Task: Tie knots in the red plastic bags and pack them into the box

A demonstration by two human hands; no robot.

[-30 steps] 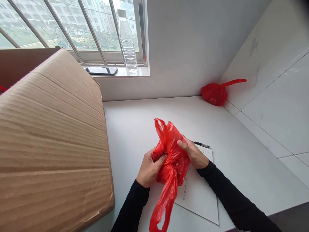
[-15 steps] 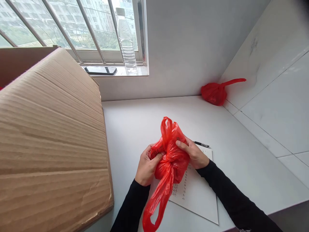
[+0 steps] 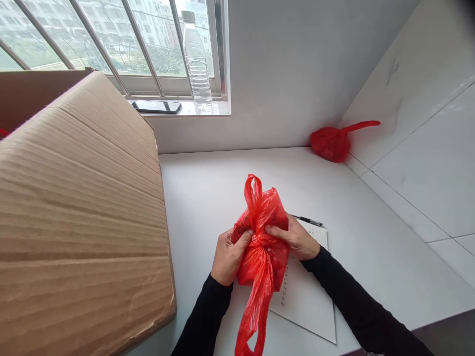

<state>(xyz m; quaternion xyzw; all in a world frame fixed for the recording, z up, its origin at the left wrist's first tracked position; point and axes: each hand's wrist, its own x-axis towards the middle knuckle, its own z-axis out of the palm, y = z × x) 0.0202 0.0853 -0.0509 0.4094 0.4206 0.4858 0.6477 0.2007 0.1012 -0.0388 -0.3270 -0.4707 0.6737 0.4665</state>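
Head view: a knotted red bag (image 3: 278, 262) of thin, shiny plastic is held in front of the person, over the white table (image 3: 200, 188). The left hand (image 3: 227, 258) grips its left side, thumb on top near the knot; the right hand (image 3: 301, 239) grips the right side, its thumb also laid across the plastic close to the knot. One handle loop points away from the person, and the other (the longer of the two, as seen from here) trails toward the near edge. A sheet of paper (image 3: 309, 309) with handwritten marks is partly covered by the bag; whether the two touch, I cannot tell. A dark pen (image 3: 310, 221) lies by the paper's far edge, just beyond the right hand. A large cardboard box (image 3: 85, 222) fills the left side. In the far right corner sits a second red bag (image 3: 330, 144). On the window sill (image 3: 223, 108), a clear bottle (image 3: 198, 74) stands near a phone (image 3: 156, 107) lying flat.
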